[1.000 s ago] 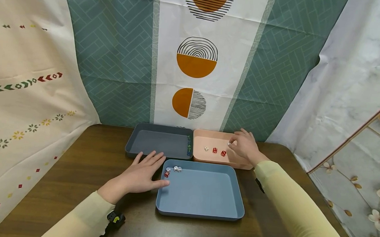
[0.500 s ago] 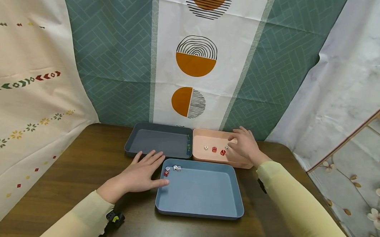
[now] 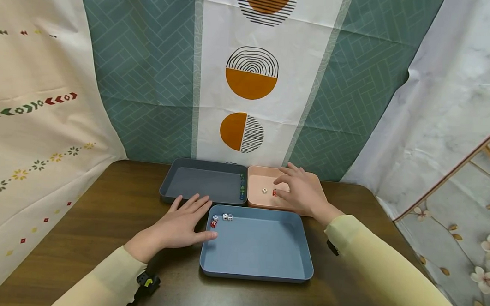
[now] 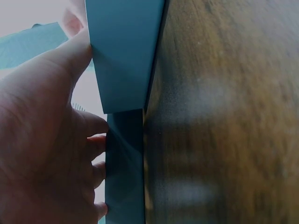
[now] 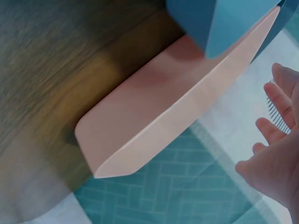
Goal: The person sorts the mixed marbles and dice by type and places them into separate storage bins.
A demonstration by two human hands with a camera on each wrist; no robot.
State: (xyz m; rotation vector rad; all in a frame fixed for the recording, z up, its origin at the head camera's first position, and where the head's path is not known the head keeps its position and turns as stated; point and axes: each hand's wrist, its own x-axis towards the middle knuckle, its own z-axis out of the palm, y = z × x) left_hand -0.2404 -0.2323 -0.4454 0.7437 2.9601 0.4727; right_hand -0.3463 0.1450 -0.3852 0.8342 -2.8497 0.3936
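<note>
Over the pink tray point(image 3: 257, 176) my right hand point(image 3: 303, 189) hovers, thumb and fingers apart with nothing visible between them. Just left of it lie a white die point(image 3: 264, 191) and a red die point(image 3: 274, 192); my hand hides the other dice there. In the right wrist view the fingers are spread above the tray's rim. My left hand point(image 3: 178, 227) lies flat, fingers straight, its thumb across the left rim of the blue tray point(image 3: 261, 246). Its fingertips touch the side of the dark grey tray point(image 3: 202, 181) in the left wrist view.
At the blue tray's far left corner are a red die point(image 3: 214, 224) and several white dice point(image 3: 225, 216). Several green and blue pieces point(image 3: 242, 190) line the dark tray's right side. All trays stand on a brown wooden table point(image 3: 122, 202), with a patterned cloth point(image 3: 157, 74) hanging behind.
Half a second ago a white die lay apart from the right fingertips, freshly released in the pink tray. My right hand has since moved left over the dice. My left hand stays put.
</note>
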